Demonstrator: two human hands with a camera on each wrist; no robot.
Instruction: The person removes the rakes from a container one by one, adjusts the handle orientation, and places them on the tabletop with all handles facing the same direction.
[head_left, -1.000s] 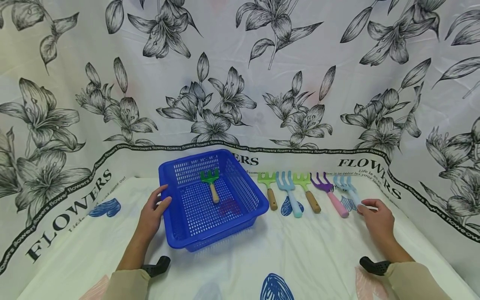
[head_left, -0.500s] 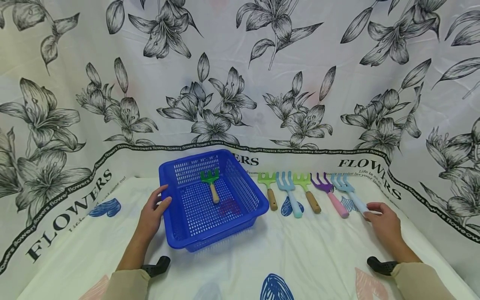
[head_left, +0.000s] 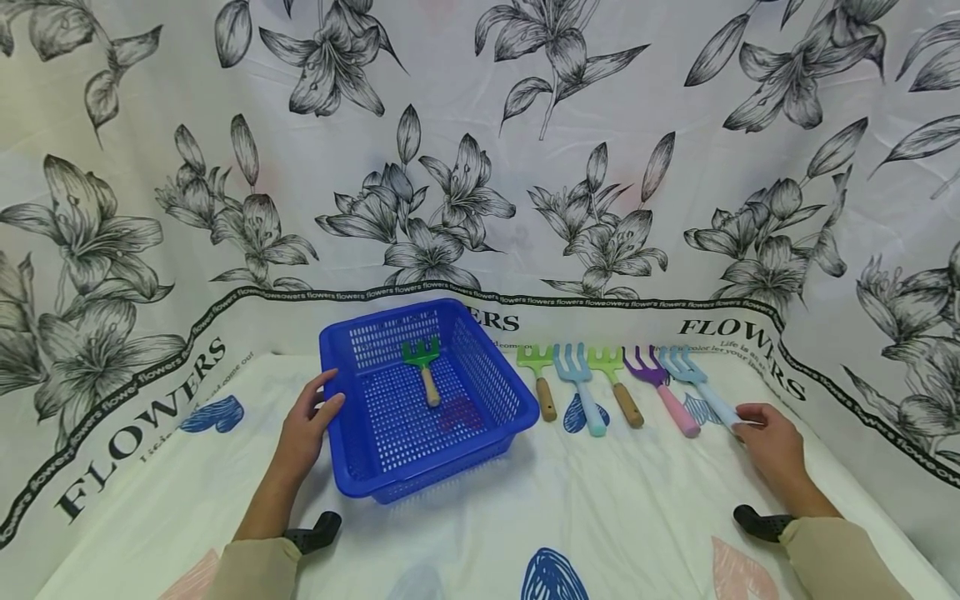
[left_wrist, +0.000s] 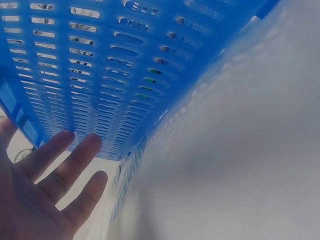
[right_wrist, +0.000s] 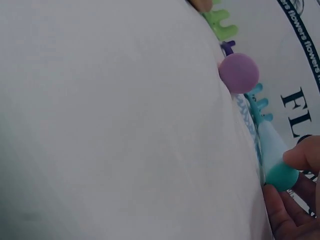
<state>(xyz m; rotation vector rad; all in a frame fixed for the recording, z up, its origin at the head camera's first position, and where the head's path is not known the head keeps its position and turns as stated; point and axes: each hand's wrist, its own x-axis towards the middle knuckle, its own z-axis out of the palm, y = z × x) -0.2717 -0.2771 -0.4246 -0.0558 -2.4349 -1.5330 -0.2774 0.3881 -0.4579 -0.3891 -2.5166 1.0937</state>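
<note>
Pinching the end of the light blue fork's handle (head_left: 716, 406), your right hand (head_left: 772, 450) has thumb and fingertips closed on it at the far right of the tool row on the surface (head_left: 600, 517). Head view: your left hand (head_left: 303, 429) lies with straight fingers against the left wall of the blue basket (head_left: 352, 467), gripping nothing. A green rake (head_left: 422, 367) with a wooden handle lies inside the basket. To the basket's right, side by side, prongs pointing away from you: a green rake with brown handle (head_left: 538, 379), a blue fork (head_left: 581, 387), a green fork with brown handle (head_left: 617, 383), a purple fork with pink handle (head_left: 663, 387), then the one you hold.

Left wrist view: fingers (left_wrist: 65, 165) spread flat, tips at the basket's slotted wall (left_wrist: 100, 75).

Right wrist view: thumb and fingers (right_wrist: 302, 155) close around the rounded butt of the light blue handle (right_wrist: 275, 160); the pink handle's end (right_wrist: 239, 73) sits just beyond it.
</note>
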